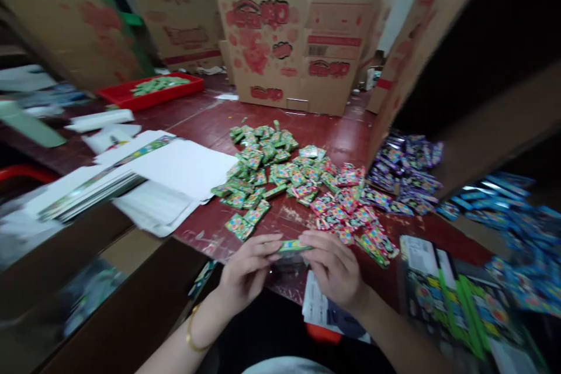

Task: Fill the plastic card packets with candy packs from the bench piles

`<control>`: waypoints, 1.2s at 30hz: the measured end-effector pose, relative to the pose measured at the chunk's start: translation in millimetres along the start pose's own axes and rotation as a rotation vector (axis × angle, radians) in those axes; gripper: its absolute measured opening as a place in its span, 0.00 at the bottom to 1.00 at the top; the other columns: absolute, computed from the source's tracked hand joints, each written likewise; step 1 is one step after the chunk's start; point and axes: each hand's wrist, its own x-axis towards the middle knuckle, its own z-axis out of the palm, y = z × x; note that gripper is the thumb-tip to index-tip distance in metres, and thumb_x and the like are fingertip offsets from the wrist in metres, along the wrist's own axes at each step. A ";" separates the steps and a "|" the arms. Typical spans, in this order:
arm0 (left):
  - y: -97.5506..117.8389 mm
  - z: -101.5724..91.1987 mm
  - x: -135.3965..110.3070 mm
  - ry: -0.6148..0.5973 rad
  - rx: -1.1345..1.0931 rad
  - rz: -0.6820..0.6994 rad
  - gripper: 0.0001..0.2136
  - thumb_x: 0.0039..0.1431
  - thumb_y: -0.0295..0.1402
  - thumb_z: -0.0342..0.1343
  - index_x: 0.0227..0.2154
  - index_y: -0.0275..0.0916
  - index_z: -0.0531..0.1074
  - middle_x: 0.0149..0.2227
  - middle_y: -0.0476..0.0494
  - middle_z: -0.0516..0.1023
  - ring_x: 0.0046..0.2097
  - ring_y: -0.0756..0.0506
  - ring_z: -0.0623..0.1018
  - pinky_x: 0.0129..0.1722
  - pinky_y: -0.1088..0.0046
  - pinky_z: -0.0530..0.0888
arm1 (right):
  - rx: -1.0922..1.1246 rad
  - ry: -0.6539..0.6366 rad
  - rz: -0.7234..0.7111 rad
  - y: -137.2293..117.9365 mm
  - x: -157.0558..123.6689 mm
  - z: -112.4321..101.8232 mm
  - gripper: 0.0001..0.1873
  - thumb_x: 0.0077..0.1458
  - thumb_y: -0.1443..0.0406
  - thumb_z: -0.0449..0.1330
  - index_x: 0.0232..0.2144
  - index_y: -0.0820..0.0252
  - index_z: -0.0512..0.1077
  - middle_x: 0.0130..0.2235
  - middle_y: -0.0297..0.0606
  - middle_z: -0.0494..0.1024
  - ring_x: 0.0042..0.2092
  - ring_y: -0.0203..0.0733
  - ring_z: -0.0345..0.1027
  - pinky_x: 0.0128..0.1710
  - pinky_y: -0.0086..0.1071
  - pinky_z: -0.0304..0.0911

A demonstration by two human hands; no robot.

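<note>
Both my hands meet at the near edge of a dark red table [210, 123]. My left hand [245, 272] and my right hand [335, 269] pinch the two ends of one small green sweet packet [293, 245], held flat between them. Just beyond lie heaps of the same small packets: green ones [258, 166], pink ones [344, 201], purple ones [403, 172] and blue ones [512, 222] at the right. A gold bangle is on my left wrist.
White flat sheets and printed strips [144, 178] are stacked at the left. A red tray [149, 90] with green packets stands at the back left. Large printed cartons [298, 35] stand behind and at the right. A printed box [456, 292] lies at the near right.
</note>
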 end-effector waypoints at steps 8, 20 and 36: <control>14.8 -15.2 11.1 -0.159 0.250 -0.051 0.12 0.53 0.22 0.58 0.41 0.38 0.74 0.43 0.41 0.77 0.42 0.45 0.78 0.43 0.71 0.76 | 0.133 -0.093 0.109 -7.4 14.8 -9.0 0.08 0.58 0.64 0.59 0.39 0.63 0.74 0.44 0.44 0.78 0.46 0.36 0.72 0.49 0.26 0.68; 9.6 -8.5 6.4 -0.130 0.133 -0.060 0.12 0.57 0.22 0.53 0.43 0.38 0.74 0.46 0.38 0.76 0.44 0.43 0.78 0.39 0.69 0.76 | 0.648 -0.120 0.614 -0.1 28.6 -13.8 0.07 0.51 0.65 0.65 0.32 0.63 0.78 0.34 0.40 0.81 0.37 0.40 0.76 0.39 0.32 0.71; 5.9 39.9 10.4 0.095 -0.081 -0.206 0.11 0.53 0.18 0.57 0.35 0.39 0.69 0.45 0.41 0.75 0.46 0.44 0.76 0.44 0.61 0.74 | 0.297 -0.074 0.182 3.7 11.3 -4.4 0.12 0.59 0.73 0.53 0.41 0.59 0.74 0.47 0.44 0.75 0.49 0.42 0.69 0.49 0.38 0.66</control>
